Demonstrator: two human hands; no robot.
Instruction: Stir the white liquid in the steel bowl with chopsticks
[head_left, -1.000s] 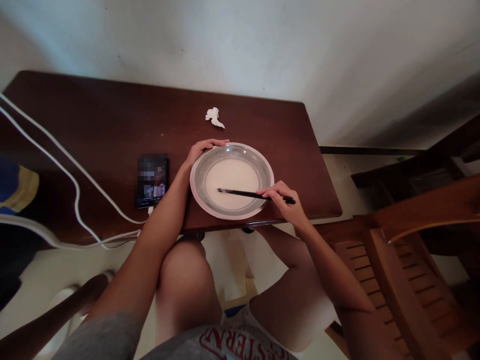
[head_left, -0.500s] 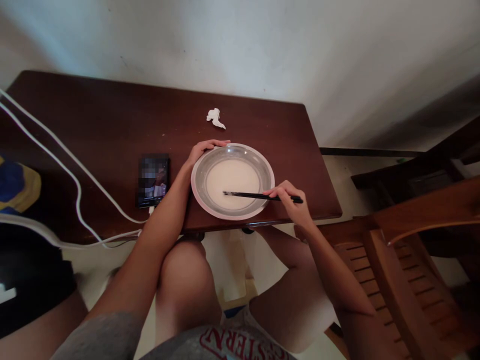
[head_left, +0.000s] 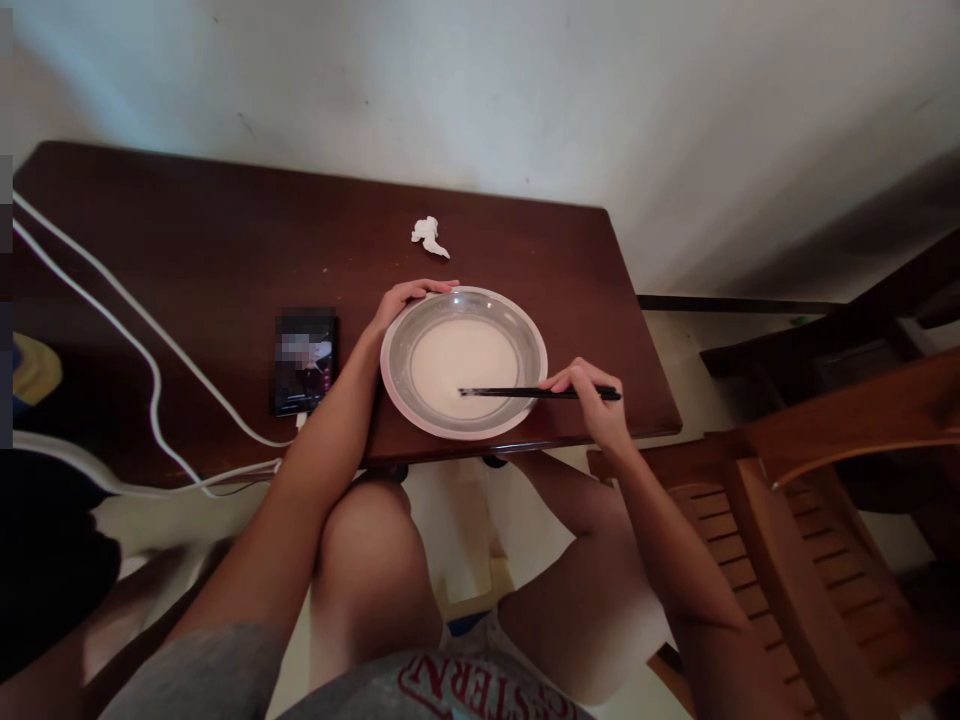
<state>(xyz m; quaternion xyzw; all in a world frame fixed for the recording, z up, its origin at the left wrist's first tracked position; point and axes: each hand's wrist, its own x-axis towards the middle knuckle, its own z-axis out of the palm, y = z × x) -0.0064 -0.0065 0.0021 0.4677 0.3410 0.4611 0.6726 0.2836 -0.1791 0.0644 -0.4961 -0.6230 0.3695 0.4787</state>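
A wide, shallow metal bowl (head_left: 531, 335) with a pale rim sits near the front edge of the dark brown table. Whitish, milky liquid or batter (head_left: 461, 352) covers its bottom. Around the bowl's far left rim rests my left hand (head_left: 405, 297), its fingers laid along the edge and the thumb out of sight. My right hand (head_left: 598, 398) pinches a pair of black chopsticks (head_left: 517, 392) over the right rim. Their whitened tips lie at or just above the liquid's surface; which one I cannot tell.
A crumpled white tissue (head_left: 430, 237) lies behind the bowl. To the left, a phone (head_left: 306, 365) is plugged into a white cable (head_left: 156, 390). A wooden chair (head_left: 795, 520) stands at the right, the wall (head_left: 480, 90) behind the table. Part of another person (head_left: 52, 570) shows at lower left.
My right hand and the chopsticks have shifted slightly to the right, the tips moving with them. My left hand stays on the rim. The person at lower left has moved.
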